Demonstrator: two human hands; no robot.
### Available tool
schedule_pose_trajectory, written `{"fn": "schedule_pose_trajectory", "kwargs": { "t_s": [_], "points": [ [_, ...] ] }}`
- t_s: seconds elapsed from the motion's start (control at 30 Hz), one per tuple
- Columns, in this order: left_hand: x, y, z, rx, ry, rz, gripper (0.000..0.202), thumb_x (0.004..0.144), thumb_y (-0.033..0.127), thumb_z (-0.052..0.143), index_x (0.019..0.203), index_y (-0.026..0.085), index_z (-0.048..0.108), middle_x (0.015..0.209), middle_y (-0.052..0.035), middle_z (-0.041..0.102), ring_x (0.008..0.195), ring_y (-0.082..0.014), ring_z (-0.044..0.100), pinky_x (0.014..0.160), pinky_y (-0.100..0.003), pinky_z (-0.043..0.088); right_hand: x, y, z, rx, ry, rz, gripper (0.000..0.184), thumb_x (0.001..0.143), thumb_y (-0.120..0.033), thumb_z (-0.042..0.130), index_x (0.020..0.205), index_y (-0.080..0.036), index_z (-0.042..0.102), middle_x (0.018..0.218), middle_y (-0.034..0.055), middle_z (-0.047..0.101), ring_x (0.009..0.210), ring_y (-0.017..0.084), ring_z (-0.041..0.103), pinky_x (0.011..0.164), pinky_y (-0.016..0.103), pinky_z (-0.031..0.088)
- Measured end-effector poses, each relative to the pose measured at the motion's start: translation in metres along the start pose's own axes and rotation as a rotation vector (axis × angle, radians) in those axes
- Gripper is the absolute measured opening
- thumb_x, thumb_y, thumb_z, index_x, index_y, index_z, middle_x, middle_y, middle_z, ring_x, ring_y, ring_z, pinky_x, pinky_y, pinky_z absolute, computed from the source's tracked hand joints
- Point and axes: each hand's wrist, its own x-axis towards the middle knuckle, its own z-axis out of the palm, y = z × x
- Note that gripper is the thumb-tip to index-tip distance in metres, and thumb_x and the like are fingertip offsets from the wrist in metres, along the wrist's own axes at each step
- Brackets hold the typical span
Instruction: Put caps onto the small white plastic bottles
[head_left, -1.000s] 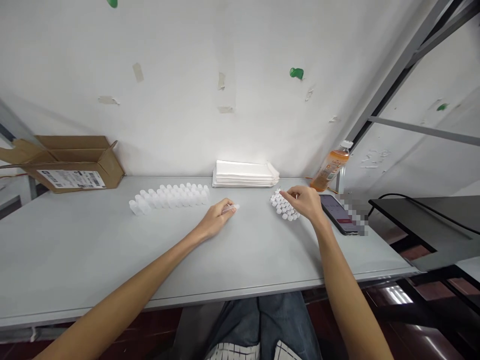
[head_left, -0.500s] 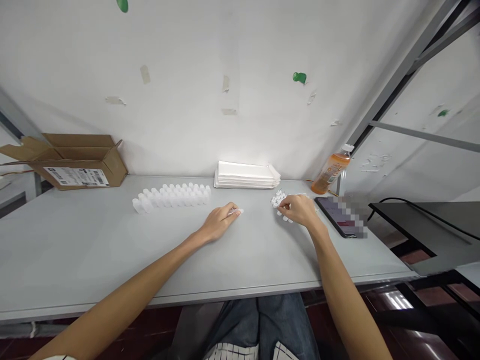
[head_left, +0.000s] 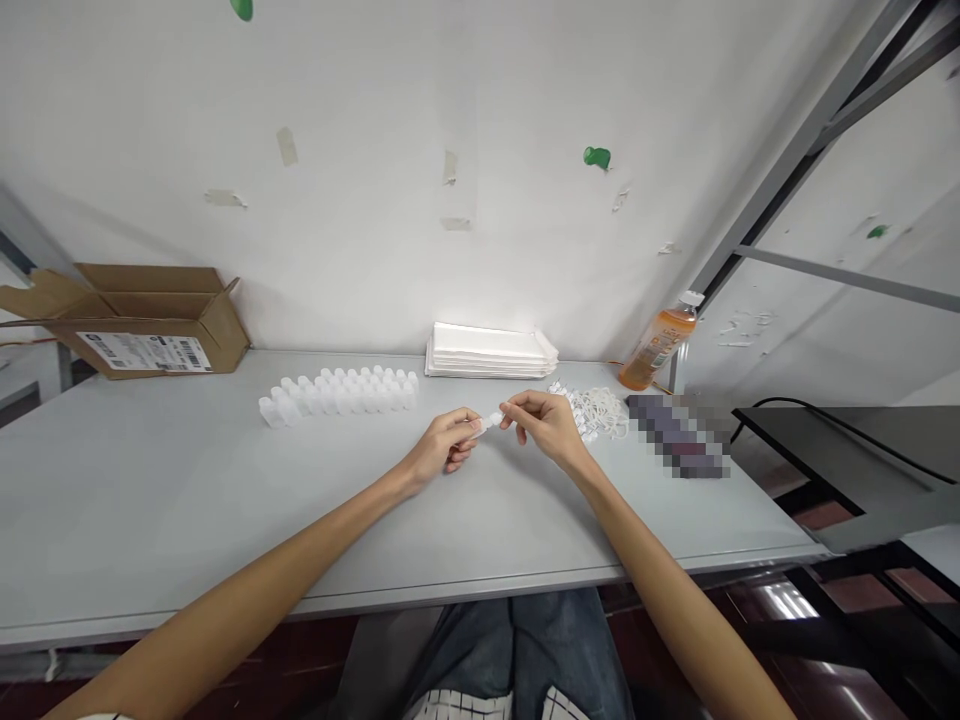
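My left hand (head_left: 444, 447) pinches a small white plastic tube (head_left: 489, 424) at its near end, and the tube points right. My right hand (head_left: 543, 427) meets the tube's far end, its fingertips pinching a small white piece that is mostly hidden by the fingers. Just right of that hand lies a loose heap of white plastic caps with thin looped straps (head_left: 598, 412). A double row of upright white plastic tubes (head_left: 337, 397) stands to the left of my left hand.
The grey table (head_left: 180, 480) runs across the view. Along its back stand a stack of flat white packets (head_left: 491, 352) and an orange drink bottle (head_left: 658, 350). An open cardboard box (head_left: 150, 325) sits at the back left, and a blurred phone (head_left: 679, 435) lies right.
My right hand has moved left from the heap to the tube in my left hand. The heap now shows uncovered, with its looped straps spread out. My left hand has barely moved.
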Motion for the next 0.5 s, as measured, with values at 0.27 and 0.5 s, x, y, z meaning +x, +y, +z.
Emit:
{"fn": "schedule_pose_trajectory", "kwargs": {
  "t_s": [0.27,0.5],
  "points": [
    [-0.0012,0.0008,0.0014,0.024,-0.001,0.000,0.028,0.085,0.045,0.055,0.087,0.017,0.055,0.063,0.0056,0.031,0.048,-0.0066,0.029,0.043,-0.020,0.024,-0.0017,0.0008,0.0069,0.078,-0.108,0.052,0.036,0.076,-0.052,0.069,0.077,-0.016,0.064,0.072,0.0060,0.070,0.050,0.012,0.058,0.042,0.022,0.037],
    [-0.0005,-0.0025,0.0005,0.101,0.037,0.028,0.029,0.085,0.047,0.056,0.087,0.018,0.054,0.061,0.0061,0.032,0.048,-0.0067,0.031,0.042,-0.019,0.028,-0.0027,0.0057,0.0065,0.033,-0.182,0.010,0.035,0.081,-0.049,0.063,0.091,-0.017,0.071,0.080,0.0057,0.068,0.056,0.012,0.059,0.042,0.021,0.038]
  ]
}}
